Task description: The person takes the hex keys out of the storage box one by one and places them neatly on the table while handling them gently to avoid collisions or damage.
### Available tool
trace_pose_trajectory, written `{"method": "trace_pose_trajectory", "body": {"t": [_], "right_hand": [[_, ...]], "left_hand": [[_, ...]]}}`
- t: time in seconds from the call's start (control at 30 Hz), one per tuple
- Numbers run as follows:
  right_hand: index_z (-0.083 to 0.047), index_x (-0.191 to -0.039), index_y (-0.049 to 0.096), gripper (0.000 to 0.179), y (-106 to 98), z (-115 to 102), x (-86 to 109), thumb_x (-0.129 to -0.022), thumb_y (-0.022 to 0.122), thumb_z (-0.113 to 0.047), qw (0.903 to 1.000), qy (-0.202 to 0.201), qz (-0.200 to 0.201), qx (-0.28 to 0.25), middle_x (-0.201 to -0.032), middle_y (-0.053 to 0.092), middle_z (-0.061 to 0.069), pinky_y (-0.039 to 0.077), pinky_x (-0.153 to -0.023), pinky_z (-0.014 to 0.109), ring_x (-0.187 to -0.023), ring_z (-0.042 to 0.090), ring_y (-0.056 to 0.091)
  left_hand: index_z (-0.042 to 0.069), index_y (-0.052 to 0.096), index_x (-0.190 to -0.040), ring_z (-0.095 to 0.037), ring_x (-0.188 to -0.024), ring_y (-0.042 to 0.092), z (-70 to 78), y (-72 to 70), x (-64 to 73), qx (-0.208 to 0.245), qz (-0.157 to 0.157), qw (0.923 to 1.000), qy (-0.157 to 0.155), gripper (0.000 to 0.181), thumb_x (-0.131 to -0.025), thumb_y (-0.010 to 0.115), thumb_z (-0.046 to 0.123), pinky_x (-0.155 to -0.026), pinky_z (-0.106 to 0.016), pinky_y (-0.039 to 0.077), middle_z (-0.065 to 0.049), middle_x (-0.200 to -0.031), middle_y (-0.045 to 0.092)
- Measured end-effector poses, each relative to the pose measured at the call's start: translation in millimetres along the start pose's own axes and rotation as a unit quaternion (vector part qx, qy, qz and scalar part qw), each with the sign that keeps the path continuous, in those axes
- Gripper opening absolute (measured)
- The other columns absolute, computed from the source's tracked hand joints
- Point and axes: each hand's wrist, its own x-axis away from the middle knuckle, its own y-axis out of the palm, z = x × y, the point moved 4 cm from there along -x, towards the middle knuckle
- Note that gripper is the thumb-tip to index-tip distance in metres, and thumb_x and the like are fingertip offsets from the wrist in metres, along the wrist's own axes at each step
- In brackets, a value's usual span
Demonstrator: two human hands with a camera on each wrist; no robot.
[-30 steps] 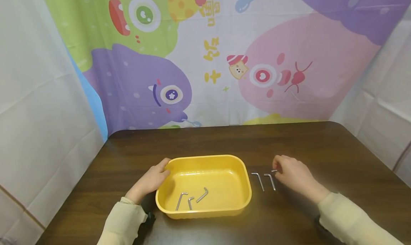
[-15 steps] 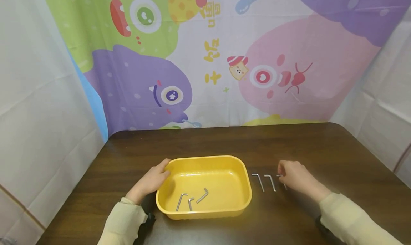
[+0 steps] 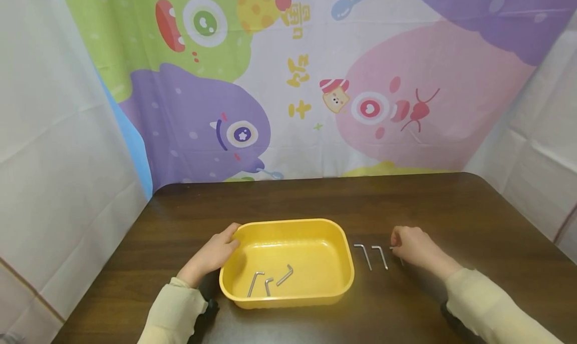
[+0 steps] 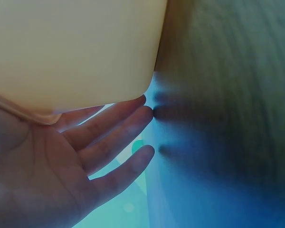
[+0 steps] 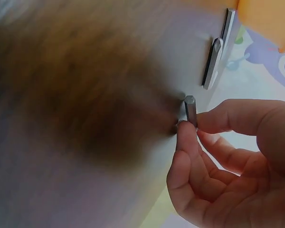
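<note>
My left hand [image 3: 215, 249] holds the left wall of a yellow plastic basin [image 3: 293, 301], thumb over its rim and other fingers spread along the outside; the thumb is hidden in the left wrist view. Inside the basin lie three L-shaped hex keys, among them one hex key [image 3: 284, 275] near the middle. To the basin's right, my right hand [image 3: 416, 246] pinches another hex key [image 5: 190, 108] between thumb and fingertips, close over the table. Two more, a left hex key [image 3: 364, 255] and a right hex key [image 3: 380, 256], lie side by side between basin and hand.
A dark brown wooden table [image 3: 297, 199] with rounded far corners carries everything. Behind it hangs a cartoon-printed curtain [image 3: 306, 148]. Pale cloth sheets flank the table, one a left sheet [image 3: 67, 133].
The right hand has come slightly nearer and to the right, lowering its hex key beside the two on the table; almost still over the last half second. The left hand stays on the basin.
</note>
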Motion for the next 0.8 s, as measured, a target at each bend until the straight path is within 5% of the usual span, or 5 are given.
{"method": "trace_pose_trajectory", "body": {"t": [0.8], "right_hand": [[-0.009,-0.070,0.053,0.013,2.3,2.0,0.3,-0.069,0.065,-0.005,0.9997,0.010,-0.020,-0.002,-0.063,0.051,0.000,0.038,-0.053,0.030,-0.052,0.013,0.048]], "left_hand": [[0.007,0.045,-0.123,-0.017,-0.075,0.055,1.3,-0.6,0.8,-0.010,0.008,0.9999,0.009,0.032,-0.091,0.039,0.011,-0.065,-0.029,0.045,-0.013,-0.106,0.059]]}}
